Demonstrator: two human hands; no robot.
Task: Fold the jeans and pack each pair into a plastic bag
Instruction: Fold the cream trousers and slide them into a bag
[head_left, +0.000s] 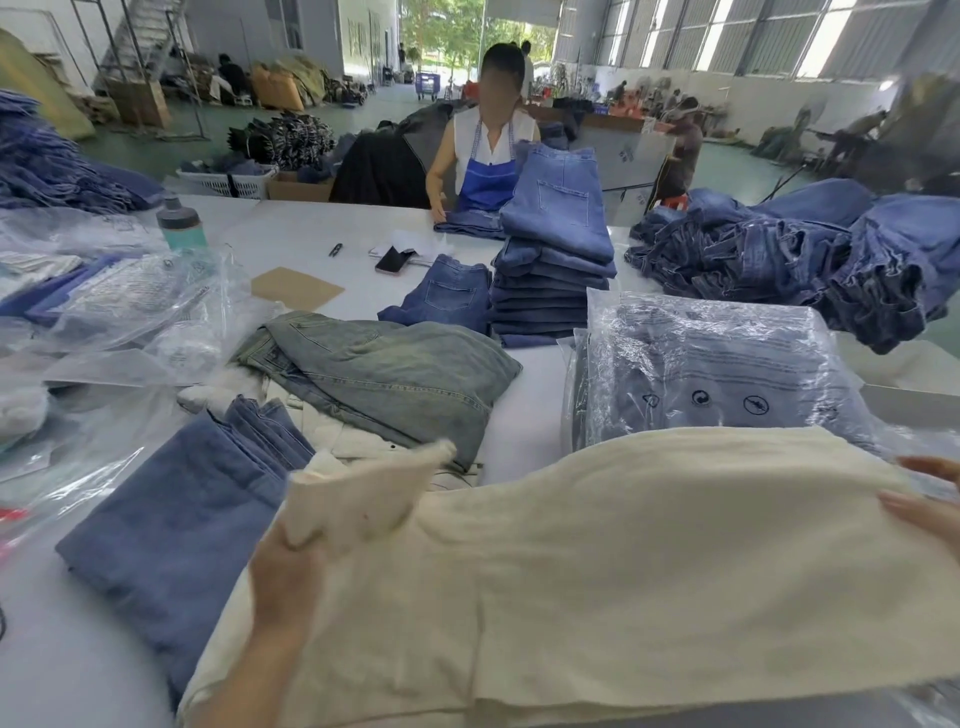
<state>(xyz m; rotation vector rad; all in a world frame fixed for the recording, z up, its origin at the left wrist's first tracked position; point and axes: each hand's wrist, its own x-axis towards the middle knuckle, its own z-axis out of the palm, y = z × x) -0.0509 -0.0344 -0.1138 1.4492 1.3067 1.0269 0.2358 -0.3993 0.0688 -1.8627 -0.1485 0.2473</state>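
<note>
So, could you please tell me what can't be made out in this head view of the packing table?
- Right hand: cut off by the frame's right edge; only fingertips show on the cream jeans.
- Left hand: its grip on the cream fabric is plain, but the fabric hides its fingertips.
- Print on the bagged jeans: too small and glare-blurred to read.
- Phone screen: too small.

Across your white table (322, 228) sit a teal bottle (182, 224), a phone (393, 260), and a cardboard sheet (296, 288).

folded stack (553, 260) behind bagged jeans (711, 364), table (291, 228)
</note>
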